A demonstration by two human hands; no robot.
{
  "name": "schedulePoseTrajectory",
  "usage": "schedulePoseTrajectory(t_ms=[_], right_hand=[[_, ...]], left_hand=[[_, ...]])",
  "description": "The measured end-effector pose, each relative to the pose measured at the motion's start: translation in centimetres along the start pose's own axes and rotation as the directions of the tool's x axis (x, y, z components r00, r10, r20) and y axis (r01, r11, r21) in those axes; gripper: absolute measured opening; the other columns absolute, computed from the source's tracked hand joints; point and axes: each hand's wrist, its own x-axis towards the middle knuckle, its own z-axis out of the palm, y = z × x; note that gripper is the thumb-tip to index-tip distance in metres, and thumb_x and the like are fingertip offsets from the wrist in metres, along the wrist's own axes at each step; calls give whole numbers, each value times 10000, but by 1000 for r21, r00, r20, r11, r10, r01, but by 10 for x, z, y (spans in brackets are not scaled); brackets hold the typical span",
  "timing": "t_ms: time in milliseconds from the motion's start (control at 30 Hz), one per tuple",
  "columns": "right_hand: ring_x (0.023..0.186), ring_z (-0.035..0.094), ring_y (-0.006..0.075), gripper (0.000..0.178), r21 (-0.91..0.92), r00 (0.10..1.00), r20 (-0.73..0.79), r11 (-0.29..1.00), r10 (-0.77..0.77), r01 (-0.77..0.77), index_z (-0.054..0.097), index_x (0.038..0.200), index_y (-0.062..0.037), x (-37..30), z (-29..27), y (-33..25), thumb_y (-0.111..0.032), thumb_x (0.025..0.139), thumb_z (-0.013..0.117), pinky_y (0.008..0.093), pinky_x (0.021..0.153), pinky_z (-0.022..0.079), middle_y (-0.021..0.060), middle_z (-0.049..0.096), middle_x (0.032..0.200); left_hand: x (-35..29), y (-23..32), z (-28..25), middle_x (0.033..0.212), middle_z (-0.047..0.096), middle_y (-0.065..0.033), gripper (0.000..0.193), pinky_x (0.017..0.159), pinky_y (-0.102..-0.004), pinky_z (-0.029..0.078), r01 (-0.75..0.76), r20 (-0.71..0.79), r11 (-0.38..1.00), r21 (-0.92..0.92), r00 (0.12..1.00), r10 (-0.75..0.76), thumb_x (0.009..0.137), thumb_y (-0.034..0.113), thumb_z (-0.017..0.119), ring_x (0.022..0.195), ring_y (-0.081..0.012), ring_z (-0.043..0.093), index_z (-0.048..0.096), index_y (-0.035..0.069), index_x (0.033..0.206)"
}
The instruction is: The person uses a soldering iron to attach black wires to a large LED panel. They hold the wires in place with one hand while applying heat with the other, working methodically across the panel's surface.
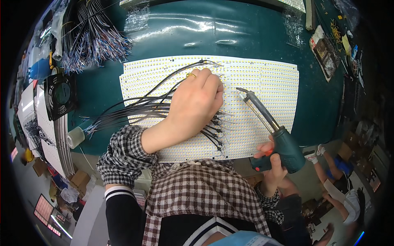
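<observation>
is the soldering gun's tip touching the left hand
Apart: the head view plainly shows a strip of white LED panel between the soldering gun's dark tip and the left hand.

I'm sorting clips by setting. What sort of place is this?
Probably an electronics assembly workshop: the right hand holds what looks like a soldering gun, white LED boards lie on the green bench, and a large bundle of thin wires lies at its far left.
</observation>
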Motion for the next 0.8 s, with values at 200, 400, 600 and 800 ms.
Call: schedulePoseTrajectory(t_ms=[200,400,600,800], right_hand=[[685,631,225,600,-70,995,102,997,17,-10,483,1215,160,1,-4,0,-316,888,649,329,627,542,126,617,827],[679,634,226,600,-65,993,101,997,56,-49,478,1221,162,1,-2,4,-286,873,673,336,640,531,115,608,786],[754,637,189,96,-5,994,84,997,76,-76,655,885,51,1,3,-1,-39,853,643,321,685,503,123,675,823],[729,637,179,90,28,993,85,996,83,-85,656,884,48,1,3,2,-37,854,655,310,661,502,120,678,806]], left_hand=[[1,0,-2,797,542,-86,177,650,-374,451,16,-2,1000,-3,1000,-16,719,-11,677,748,-276,550,548,44,827],[2,-3,1,755,513,-120,164,620,-388,460,-21,-33,1000,-11,999,21,691,-9,662,714,-302,545,531,30,781],[3,-1,-1,766,526,-88,183,620,-369,447,-3,-11,1000,-27,1000,3,708,-28,675,719,-267,550,541,37,816],[3,-1,0,766,517,-117,159,629,-393,457,-8,9,1000,-21,1000,8,702,3,657,729,-301,543,536,36,800]])
